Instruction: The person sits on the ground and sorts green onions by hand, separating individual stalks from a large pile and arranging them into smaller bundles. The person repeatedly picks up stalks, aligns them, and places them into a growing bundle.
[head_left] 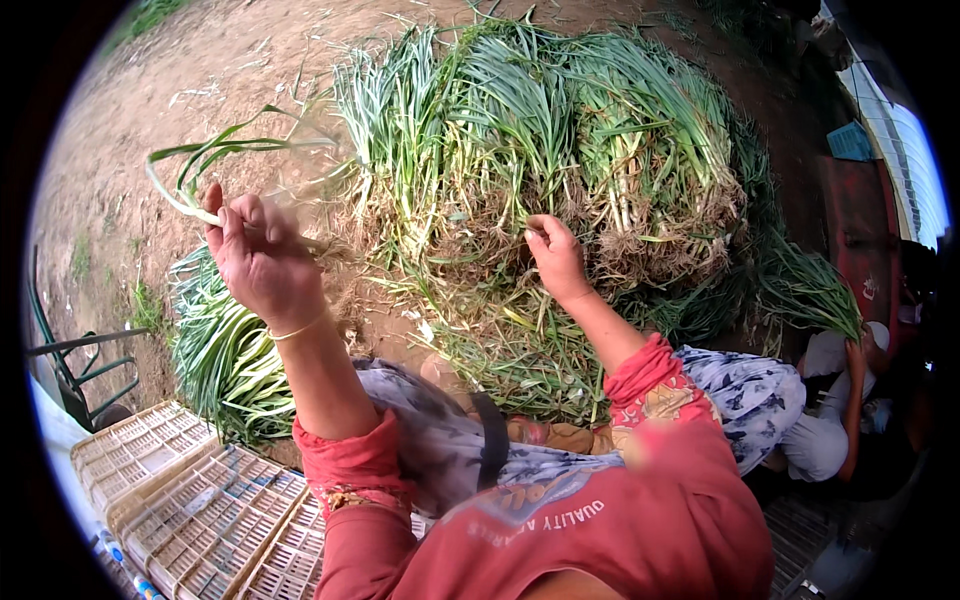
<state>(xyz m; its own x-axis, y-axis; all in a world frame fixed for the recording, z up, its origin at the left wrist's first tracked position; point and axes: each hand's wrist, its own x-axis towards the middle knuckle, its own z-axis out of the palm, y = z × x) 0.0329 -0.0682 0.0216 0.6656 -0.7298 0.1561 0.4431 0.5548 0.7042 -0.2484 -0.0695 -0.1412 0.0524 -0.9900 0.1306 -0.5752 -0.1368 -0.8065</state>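
My left hand [250, 250] is raised left of the heaped green plants, closed round the pale stem of a single plant [215, 160] whose long green leaves bend up and over; part of that hand is blurred. My right hand [555, 260] is at the lower middle of the big heap [500, 100] of long-leaved plants with brown, stringy roots, its fingertips pinched; what they hold, if anything, is too small to make out. A neater bundle [230, 370] of green plants lies below my left hand, beside my left forearm. Loose leaves and trimmings [500, 350] cover the ground between my arms.
Pale woven crates [175, 500] stand at the lower left, below a dark green metal frame [85, 370]. At the right, a co-worker's hand [855, 355] grips green plants beside a red metal object [855, 230] and a blue crate [850, 142]. Bare dirt [140, 120] shows upper left.
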